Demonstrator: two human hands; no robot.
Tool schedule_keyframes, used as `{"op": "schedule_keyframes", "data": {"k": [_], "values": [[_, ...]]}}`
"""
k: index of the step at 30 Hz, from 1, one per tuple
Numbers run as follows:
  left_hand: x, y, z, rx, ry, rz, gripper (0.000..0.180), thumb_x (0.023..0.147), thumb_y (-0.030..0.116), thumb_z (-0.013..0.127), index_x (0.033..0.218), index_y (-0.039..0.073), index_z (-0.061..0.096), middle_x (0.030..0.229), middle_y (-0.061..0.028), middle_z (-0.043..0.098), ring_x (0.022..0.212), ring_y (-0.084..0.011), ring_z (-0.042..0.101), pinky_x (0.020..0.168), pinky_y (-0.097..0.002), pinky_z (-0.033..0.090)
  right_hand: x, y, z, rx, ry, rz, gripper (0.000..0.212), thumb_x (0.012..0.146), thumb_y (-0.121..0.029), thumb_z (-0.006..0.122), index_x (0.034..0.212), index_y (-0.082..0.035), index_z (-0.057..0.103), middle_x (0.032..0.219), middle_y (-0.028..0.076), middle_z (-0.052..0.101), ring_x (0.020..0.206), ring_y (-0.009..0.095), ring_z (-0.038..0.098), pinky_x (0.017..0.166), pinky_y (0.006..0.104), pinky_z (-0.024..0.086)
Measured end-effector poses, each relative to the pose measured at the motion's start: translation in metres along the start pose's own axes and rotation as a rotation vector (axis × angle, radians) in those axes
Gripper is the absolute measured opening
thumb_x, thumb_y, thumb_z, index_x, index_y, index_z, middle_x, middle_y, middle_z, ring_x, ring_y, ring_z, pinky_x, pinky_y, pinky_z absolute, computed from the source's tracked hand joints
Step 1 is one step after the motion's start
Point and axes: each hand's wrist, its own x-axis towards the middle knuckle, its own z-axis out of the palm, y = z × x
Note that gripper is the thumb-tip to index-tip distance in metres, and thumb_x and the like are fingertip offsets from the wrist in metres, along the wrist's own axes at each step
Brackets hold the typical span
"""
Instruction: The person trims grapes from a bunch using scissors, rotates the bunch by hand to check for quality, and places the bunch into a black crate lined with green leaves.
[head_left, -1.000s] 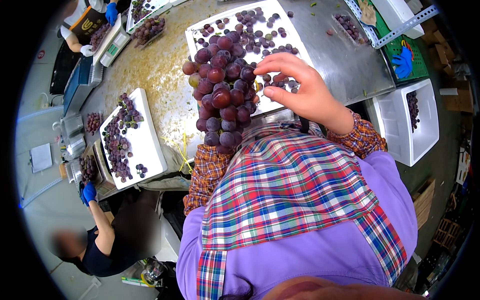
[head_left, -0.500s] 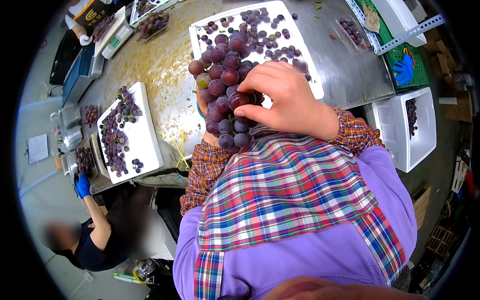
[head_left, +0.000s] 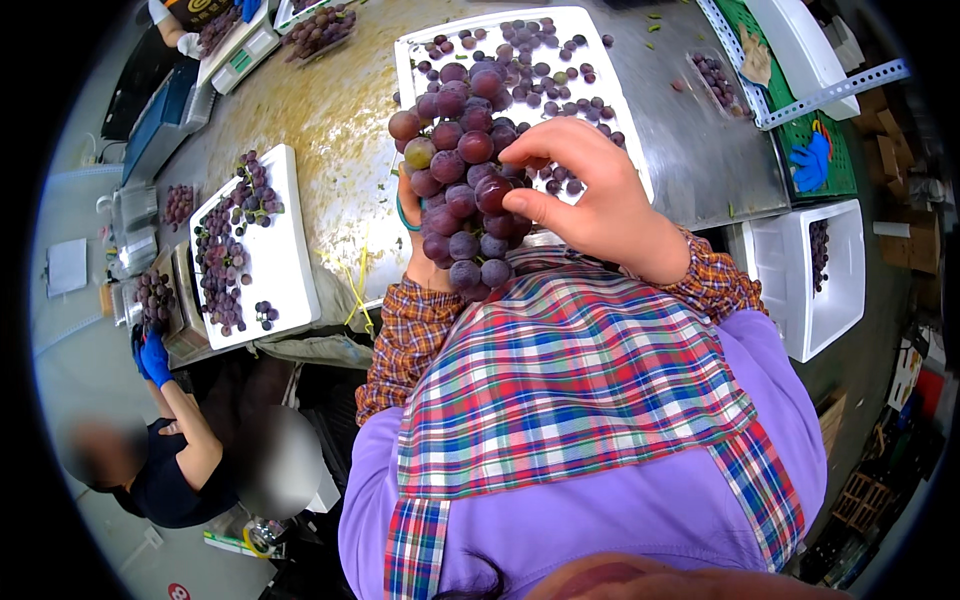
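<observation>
A large bunch of dark red-purple grapes (head_left: 461, 170) hangs in front of my apron, with one greenish grape near its upper left. My left hand (head_left: 422, 258) supports it from behind; most of its fingers are hidden by the fruit, and a teal band shows beside it. At the bunch's right side is my right hand (head_left: 590, 195), thumb and forefinger spread apart with their tips close against the grapes. Behind the bunch, a white tray (head_left: 630, 150) carries many loose grapes and small clusters.
On the left, a second white tray (head_left: 290, 240) bears grape clusters. Beyond it are packed grapes (head_left: 318, 32) and a scale (head_left: 237, 65). A co-worker's blue-gloved hand (head_left: 155, 357) is at a grape box. Right are a clear grape punnet (head_left: 718, 82), blue glove (head_left: 811, 160) and white bin (head_left: 838, 290).
My right thumb and forefinger have parted from their pinch at a grape and drawn slightly right. The bunch sits a little further right in view. The co-worker's blue-gloved hands have shifted.
</observation>
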Motion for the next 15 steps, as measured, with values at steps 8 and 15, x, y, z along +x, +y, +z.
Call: {"op": "schedule_keyframes", "data": {"k": [8,15], "values": [[-0.005,0.002,-0.012,0.115,0.223,-0.008,0.061,0.095,0.052,0.036,0.137,0.008,0.04,0.135,-0.0132,0.049,0.122,-0.0304,0.05,0.103,-0.0456,0.044,-0.006,0.009,0.001,0.06,0.026,0.095,0.034,0.077,-0.011,0.071,0.109,-0.004,0.062,0.11,0.011,0.058,0.101,0.025,0.057,0.089,0.0346,0.046],[-0.008,0.009,-0.025,0.034,0.258,-0.069,0.06,0.095,0.051,0.036,0.135,0.008,0.042,0.134,-0.0137,0.049,0.121,-0.0304,0.051,0.102,-0.0448,0.044,-0.006,0.01,-0.002,0.107,-0.01,0.142,0.033,0.079,-0.012,0.07,0.11,-0.004,0.062,0.115,0.011,0.057,0.109,0.025,0.055,0.094,0.035,0.044]]}}
